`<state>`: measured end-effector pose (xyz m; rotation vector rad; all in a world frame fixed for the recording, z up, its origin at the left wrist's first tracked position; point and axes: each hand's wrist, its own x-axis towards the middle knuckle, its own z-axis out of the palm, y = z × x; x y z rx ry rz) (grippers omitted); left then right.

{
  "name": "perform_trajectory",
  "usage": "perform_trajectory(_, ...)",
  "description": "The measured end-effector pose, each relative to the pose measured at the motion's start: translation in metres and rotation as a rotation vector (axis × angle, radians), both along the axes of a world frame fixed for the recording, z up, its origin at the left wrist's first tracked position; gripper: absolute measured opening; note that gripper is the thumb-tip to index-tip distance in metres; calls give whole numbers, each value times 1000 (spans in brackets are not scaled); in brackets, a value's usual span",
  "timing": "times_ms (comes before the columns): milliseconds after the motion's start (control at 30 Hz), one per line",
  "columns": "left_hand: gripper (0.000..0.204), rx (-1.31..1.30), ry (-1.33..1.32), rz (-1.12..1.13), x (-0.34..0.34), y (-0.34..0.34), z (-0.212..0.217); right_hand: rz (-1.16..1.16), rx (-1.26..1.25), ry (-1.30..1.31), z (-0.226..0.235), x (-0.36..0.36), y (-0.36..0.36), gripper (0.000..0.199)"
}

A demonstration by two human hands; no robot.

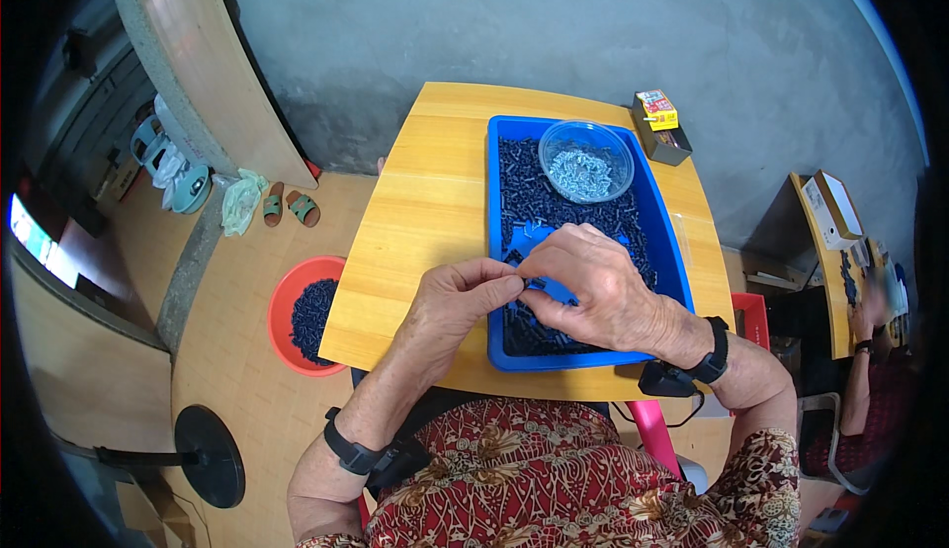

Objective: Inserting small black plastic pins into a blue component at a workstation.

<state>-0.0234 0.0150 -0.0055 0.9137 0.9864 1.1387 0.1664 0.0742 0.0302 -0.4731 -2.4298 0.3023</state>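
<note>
Over the near half of a blue plastic tray [593, 361], my left hand [457, 299] and my right hand [601, 286] meet fingertip to fingertip. Both are closed in a pinch; whatever lies between the fingertips is too small and covered to make out. Small black cylindrical parts [524, 184] fill much of the tray. Toward its far end sits a clear round plastic bowl [547, 165] holding small shiny metal pieces [580, 174]. Part of the tray's blue bottom shows behind and beneath my fingers.
The tray rests on a yellow wooden table [395, 242]. A dark box with a yellow packet [657, 111] stands at its far right corner. On the floor to the left is a red basin [280, 326] of black parts. Another person's arm [858, 390] reaches over a desk at far right.
</note>
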Motion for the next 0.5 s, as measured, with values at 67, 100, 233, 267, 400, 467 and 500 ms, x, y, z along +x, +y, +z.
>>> perform_trajectory(67, 21, -2, -6, -12, 0, 0, 0, 17, -19, 23, 0, -1, 1, 18)
perform_trajectory(100, 21, -15, -3, -12, -1, 0, 0, 38, -38, 47, 0, -1, 2, 17)
perform_trajectory(233, 23, -6, -25, -30, -1, 1, -1, 76, -141, 86, 0, -1, 3, 14)
perform_trajectory(267, 23, -7, -25, -31, -1, 0, -1, 78, -157, 81, 0, -1, 4, 13)
perform_trajectory(400, 23, 5, 25, -26, -1, 0, 0, 79, -199, 49, 3, 0, 6, 10)
perform_trajectory(467, 23, 5, 45, -26, -2, 1, -2, 84, -264, 18, 6, 0, 9, 10)
perform_trajectory(500, 23, 36, 56, -28, -2, 2, -3, 86, -322, -13, 8, 1, 11, 9)
